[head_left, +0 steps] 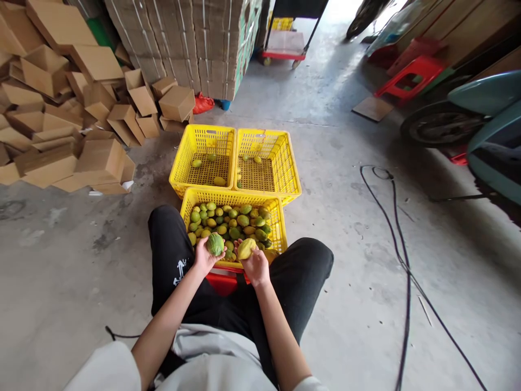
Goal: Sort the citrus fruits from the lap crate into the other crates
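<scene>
A green lemon (215, 244) with yellowish streaks rests in my left hand (204, 256), the fingers curled round it. My right hand (257, 266) grips a yellow lemon (246, 248). Both hands are over the near edge of a yellow plastic crate (280, 228) that holds many green and yellow lemons (243, 220). Just beyond it stand two more yellow crates side by side. The left one (175, 172) has a few lemons on its floor, and the right one (293, 172) has several along its left side.
Cardboard boxes (97, 163) lie heaped at the left, beside a tall strapped stack of cardboard (175, 43). A black cable (407, 266) runs over the concrete floor at the right. Further right are a scooter (494, 130) and a red stool (415, 76). A red-based trolley (285, 46) stands behind.
</scene>
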Tool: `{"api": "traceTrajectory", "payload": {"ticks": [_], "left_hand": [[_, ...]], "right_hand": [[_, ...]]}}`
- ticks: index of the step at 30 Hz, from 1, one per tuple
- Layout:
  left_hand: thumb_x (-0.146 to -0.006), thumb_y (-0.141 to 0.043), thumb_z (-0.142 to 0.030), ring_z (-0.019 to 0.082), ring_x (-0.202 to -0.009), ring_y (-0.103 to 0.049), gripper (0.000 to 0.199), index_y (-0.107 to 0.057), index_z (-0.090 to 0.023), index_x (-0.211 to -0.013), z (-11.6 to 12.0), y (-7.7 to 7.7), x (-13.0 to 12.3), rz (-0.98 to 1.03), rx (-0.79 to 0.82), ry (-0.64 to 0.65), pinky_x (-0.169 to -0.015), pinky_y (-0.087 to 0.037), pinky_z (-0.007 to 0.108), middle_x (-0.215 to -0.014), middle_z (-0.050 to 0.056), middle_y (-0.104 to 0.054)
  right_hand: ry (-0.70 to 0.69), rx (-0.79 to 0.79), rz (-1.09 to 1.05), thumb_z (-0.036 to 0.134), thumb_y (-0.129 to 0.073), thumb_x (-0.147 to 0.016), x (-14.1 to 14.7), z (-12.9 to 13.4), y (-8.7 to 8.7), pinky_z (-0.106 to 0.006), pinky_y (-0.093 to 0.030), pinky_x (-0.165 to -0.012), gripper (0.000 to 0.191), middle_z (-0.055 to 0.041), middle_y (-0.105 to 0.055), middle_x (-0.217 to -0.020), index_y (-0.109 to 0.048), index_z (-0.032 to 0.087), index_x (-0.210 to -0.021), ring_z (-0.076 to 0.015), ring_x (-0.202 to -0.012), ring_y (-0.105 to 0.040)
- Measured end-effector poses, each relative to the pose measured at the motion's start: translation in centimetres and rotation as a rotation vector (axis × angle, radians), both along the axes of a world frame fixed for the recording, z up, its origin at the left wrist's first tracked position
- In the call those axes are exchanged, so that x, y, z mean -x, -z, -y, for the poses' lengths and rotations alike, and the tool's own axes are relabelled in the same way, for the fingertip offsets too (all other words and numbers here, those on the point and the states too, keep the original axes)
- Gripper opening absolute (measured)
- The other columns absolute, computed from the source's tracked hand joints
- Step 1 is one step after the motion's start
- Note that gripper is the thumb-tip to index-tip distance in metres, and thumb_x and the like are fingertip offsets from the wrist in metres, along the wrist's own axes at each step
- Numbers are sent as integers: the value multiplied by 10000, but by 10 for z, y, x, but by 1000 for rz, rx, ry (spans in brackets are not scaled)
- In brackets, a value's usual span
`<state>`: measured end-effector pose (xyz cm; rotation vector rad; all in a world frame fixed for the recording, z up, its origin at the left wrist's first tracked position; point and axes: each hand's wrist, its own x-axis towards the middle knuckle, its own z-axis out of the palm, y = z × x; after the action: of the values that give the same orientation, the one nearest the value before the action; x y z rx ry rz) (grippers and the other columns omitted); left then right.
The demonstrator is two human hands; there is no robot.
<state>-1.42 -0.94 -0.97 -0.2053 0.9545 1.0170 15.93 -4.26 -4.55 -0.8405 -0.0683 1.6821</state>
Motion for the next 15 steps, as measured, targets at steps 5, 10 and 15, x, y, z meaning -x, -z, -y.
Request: {"api": "traceTrajectory", "payload": {"ticks": [5, 10, 15], "left_hand": [[-916, -511, -265, 288, -903, -716, 212, -614, -160, -1068, 0, 2, 0, -3, 29, -31, -726, -602, 403, -872, 108, -677], [-847, -651, -218, 241, -854, -722, 226, -615, -208, -1070, 2, 4, -2, -55, -91, -4, -704, -586, 327, -919, 45, -673], [-852, -636, -264, 251, -800, -722, 270, -599, -205, -1112, 3, 10, 0, -52, -126, 28, -624, -565, 316, -906, 61, -679]], "right_hand": [[-8, 77, 59, 316, -853, -661, 4, 1, -6, -255, -559, -641, 422, 22, -669, -882, -618, 241, -1003, -153, -799, -674], [0, 66, 49, 300, -852, -665, 5, 1, -7, -180, -449, -496, 433, 9, -673, -915, -642, 219, -1035, -106, -695, -618], [-1, 69, 24, 380, -791, -698, 1, 0, 2, -293, -546, -613, 395, -16, -710, -943, -643, 246, -1039, -192, -796, -683]]}}
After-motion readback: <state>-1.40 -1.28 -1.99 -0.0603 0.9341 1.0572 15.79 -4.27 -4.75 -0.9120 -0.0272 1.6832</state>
